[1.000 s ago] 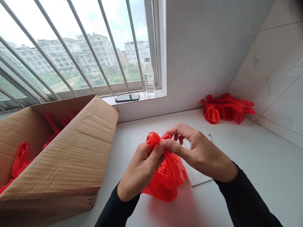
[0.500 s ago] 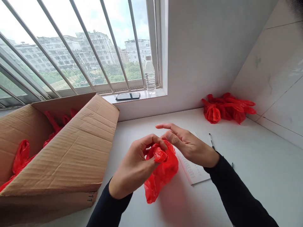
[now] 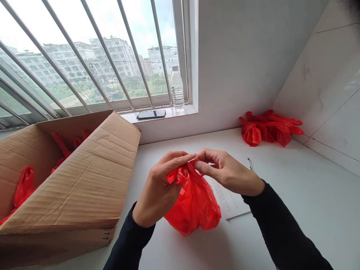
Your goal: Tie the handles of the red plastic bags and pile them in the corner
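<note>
A red plastic bag (image 3: pixel 194 208) hangs between my hands above the white tabletop, its gathered neck at the top and its body spread out below. My left hand (image 3: pixel 164 183) is closed around the left side of the neck, with bunched red plastic showing by the thumb. On the right side of the neck, my right hand (image 3: pixel 219 167) pinches the plastic between thumb and fingers. The fingertips of both hands are close together over the bag's top. What the bag contains, if anything, cannot be made out.
An open cardboard box (image 3: pixel 92 180) with red bags (image 3: pixel 25 185) inside stands at left. Behind the bag lie a printed sheet (image 3: pixel 232 202) and a pen (image 3: pixel 250 164). More red bags (image 3: pixel 267 127) lie in the far right corner. A phone (image 3: pixel 151 114) and water bottle (image 3: pixel 177 90) occupy the windowsill.
My right hand has come down and closed on the bag's neck. The bag has opened out, its body now wider and hanging fuller below my hands.
</note>
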Demonstrator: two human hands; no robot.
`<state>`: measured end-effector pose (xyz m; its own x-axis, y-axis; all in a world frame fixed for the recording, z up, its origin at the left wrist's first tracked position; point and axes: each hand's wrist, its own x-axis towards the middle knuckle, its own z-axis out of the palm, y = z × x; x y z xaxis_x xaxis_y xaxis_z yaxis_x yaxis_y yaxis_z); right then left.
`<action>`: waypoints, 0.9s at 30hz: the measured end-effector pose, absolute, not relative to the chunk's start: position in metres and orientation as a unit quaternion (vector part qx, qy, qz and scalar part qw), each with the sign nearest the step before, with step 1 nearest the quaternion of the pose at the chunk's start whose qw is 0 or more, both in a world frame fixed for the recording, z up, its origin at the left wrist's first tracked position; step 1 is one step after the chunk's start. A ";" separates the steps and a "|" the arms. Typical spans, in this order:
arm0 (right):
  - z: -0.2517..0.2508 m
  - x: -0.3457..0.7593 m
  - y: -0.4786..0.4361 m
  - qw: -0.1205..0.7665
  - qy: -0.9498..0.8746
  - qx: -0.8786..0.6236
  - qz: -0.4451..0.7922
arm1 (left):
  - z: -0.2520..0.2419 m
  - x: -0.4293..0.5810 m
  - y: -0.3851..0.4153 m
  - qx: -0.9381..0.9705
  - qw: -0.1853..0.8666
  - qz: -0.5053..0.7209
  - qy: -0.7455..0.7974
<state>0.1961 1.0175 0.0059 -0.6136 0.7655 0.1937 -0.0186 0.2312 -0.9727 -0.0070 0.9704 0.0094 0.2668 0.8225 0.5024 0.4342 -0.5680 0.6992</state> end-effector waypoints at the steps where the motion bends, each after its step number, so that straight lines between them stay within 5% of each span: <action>1: 0.007 0.198 1.017 0.350 -0.712 -0.279 0.540 | 0.010 -0.009 0.970 0.768 0.246 0.425 0.412; 14: -0.006 0.235 1.051 0.355 -0.722 -0.496 0.327 | 0.018 -0.035 0.982 0.610 0.136 0.515 0.587; 18: -0.013 0.232 1.058 0.429 -0.658 -0.492 0.374 | 0.017 -0.032 0.984 0.534 0.234 0.594 0.555; 22: -0.008 0.214 1.048 0.526 -0.531 -0.363 0.557 | 0.019 -0.027 0.986 0.467 0.419 0.623 0.467; 27: -0.002 0.197 1.038 0.535 -0.409 -0.255 0.694 | 0.019 -0.025 0.988 0.364 0.548 0.626 0.418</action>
<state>0.1974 1.0377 -0.0022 -0.2971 0.9511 0.0844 -0.5345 -0.0924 -0.8401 -0.0248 0.9881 0.0189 -0.1338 0.9910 -0.0017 -0.3816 -0.0500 0.9230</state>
